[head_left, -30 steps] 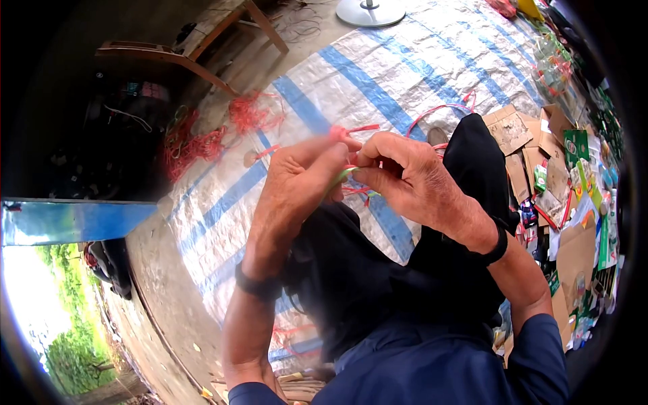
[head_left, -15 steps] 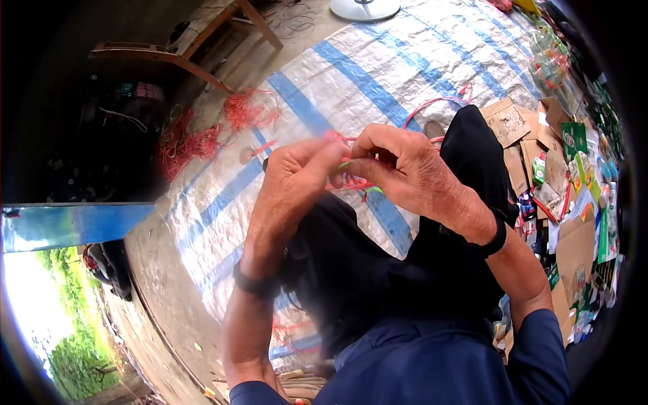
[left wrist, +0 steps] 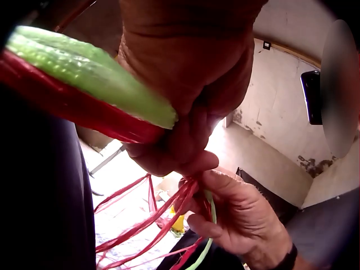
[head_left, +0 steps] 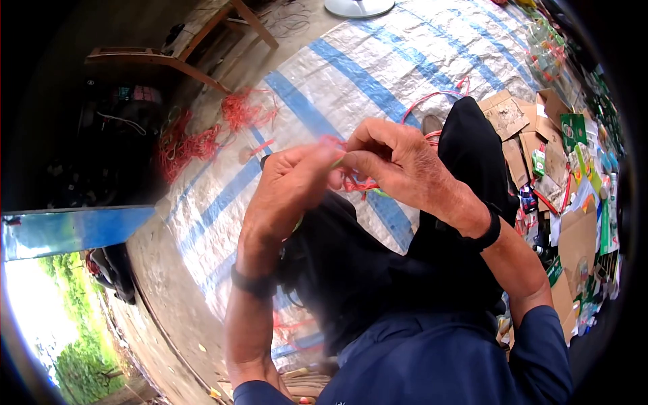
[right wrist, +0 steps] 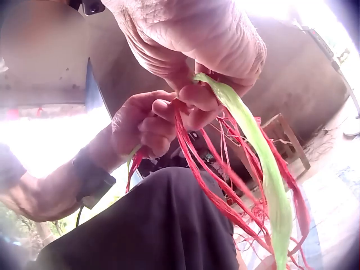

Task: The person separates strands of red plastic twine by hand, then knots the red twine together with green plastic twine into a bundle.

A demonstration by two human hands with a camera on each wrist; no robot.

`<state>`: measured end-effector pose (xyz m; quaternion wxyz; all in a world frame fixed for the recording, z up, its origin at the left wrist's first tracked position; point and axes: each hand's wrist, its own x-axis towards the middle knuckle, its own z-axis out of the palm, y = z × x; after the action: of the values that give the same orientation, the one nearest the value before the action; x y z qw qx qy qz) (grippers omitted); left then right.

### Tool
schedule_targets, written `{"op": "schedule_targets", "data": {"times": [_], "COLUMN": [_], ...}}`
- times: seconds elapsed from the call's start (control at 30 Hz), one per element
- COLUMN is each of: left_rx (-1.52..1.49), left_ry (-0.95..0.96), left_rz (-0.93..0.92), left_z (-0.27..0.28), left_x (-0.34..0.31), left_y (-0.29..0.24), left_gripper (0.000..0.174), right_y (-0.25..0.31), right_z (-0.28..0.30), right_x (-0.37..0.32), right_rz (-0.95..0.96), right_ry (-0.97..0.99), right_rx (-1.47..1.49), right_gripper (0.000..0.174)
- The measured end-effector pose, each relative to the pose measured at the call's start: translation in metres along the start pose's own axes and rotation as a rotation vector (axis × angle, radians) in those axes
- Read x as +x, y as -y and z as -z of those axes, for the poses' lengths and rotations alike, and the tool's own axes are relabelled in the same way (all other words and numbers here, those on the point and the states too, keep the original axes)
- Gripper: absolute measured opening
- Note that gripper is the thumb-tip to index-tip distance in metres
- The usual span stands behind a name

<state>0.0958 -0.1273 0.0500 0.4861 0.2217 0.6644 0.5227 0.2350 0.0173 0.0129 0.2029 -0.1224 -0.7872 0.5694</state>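
Note:
In the head view both hands meet over the lap, fingertips close together. My left hand (head_left: 287, 182) pinches a bundle of red and green plastic strips; its fingertips are blurred there. Facing it, my right hand (head_left: 408, 169) pinches the strips between thumb and bent forefinger. The right wrist view shows a flat green strip (right wrist: 261, 149) and several red strips (right wrist: 197, 163) hanging from the meeting fingers. A wider green-and-red length (left wrist: 90, 84) runs out of the left palm in the left wrist view. The strips' crossing is hidden between the fingers.
A white tarp with blue stripes (head_left: 337, 88) covers the floor. Tangled red strips (head_left: 189, 138) lie at its left edge, near a wooden frame (head_left: 196, 50). Flattened cardboard and packaging (head_left: 560, 175) pile up at the right. A round white base (head_left: 358, 7) stands at the top.
The right thumb and forefinger have shifted left, closer against the left fingertips. A red end that stuck out above the fingers has dropped from sight. The head view has shifted slightly.

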Motion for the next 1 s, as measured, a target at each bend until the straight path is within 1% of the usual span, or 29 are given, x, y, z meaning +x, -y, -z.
{"op": "schedule_targets", "data": {"times": [0.03,0.1,0.13,0.17,0.2,0.23,0.3,0.37,0.4,0.43,0.47,0.5,0.57,0.7,0.73,0.77,0.8,0.87,0.9,0.97,1.0], "left_rx": [0.001,-0.089,-0.088,-0.156,-0.223,-0.222,-0.192,-0.189,-0.185,-0.184,-0.167,-0.151,-0.160,-0.144,-0.143,-0.157,-0.170,-0.181,-0.193,-0.191,-0.190], "left_ry": [0.001,0.012,0.012,0.040,0.068,0.069,0.144,0.150,0.154,0.154,0.156,0.157,0.164,0.179,0.180,0.167,0.154,0.143,0.130,0.141,0.151], "left_rz": [0.001,0.013,0.014,0.015,0.015,0.016,0.047,0.039,0.031,0.032,0.013,-0.006,-0.005,-0.009,-0.007,0.002,0.011,0.011,0.010,0.003,-0.005], "left_z": [0.000,0.000,0.000,0.001,0.002,0.003,0.004,0.002,0.002,0.002,0.004,0.004,0.005,0.005,0.003,0.001,0.000,0.000,0.000,0.001,0.001], "left_x": [0.000,-0.001,-0.002,-0.003,-0.004,-0.006,-0.008,-0.009,-0.010,-0.009,-0.008,-0.007,-0.006,-0.004,-0.005,-0.007,-0.007,-0.006,-0.006,-0.004,-0.003], "left_y": [0.000,-0.001,-0.001,-0.001,-0.002,-0.003,-0.008,-0.009,-0.009,-0.007,-0.005,-0.002,0.002,0.006,0.005,0.002,0.000,0.002,0.003,0.005,0.005], "left_gripper": [0.022,0.020,0.020,0.019,0.018,0.018,0.019,0.020,0.021,0.021,0.029,0.037,0.036,0.034,0.034,0.028,0.023,0.024,0.024,0.025,0.025], "right_y": [-0.001,-0.005,-0.009,-0.011,-0.011,-0.011,-0.010,-0.008,-0.008,-0.009,-0.009,-0.006,0.002,-0.009,-0.015,-0.019,-0.021,-0.023,-0.021,-0.015,-0.016], "right_z": [-0.001,-0.004,-0.006,-0.008,-0.008,-0.009,-0.008,-0.004,-0.004,-0.004,-0.004,-0.002,0.003,0.000,-0.002,-0.005,-0.006,-0.007,-0.006,-0.002,-0.003], "right_x": [0.000,0.000,0.000,0.000,-0.001,-0.001,-0.001,-0.001,-0.001,-0.001,-0.001,-0.002,-0.004,-0.007,-0.007,-0.007,-0.007,-0.008,-0.008,-0.010,-0.010], "right_rz": [0.006,0.012,0.018,0.025,0.024,0.032,0.039,-0.001,-0.002,-0.040,-0.080,-0.080,-0.183,-0.202,-0.154,-0.106,-0.107,-0.002,-0.003,-0.092,-0.093], "right_ry": [0.000,-0.001,-0.011,-0.020,-0.021,-0.017,-0.015,0.045,0.044,0.062,0.080,0.078,0.120,0.119,0.093,0.067,0.066,0.006,0.004,0.046,0.045], "right_rx": [0.017,0.035,0.111,0.187,0.188,0.219,0.250,0.290,0.292,0.374,0.457,0.459,0.435,0.452,0.438,0.423,0.424,0.288,0.289,0.301,0.301], "right_gripper": [0.011,0.011,0.011,0.011,0.011,0.011,0.011,0.011,0.011,0.011,0.012,0.012,0.014,0.015,0.014,0.014,0.014,0.014,0.014,0.017,0.017]}}
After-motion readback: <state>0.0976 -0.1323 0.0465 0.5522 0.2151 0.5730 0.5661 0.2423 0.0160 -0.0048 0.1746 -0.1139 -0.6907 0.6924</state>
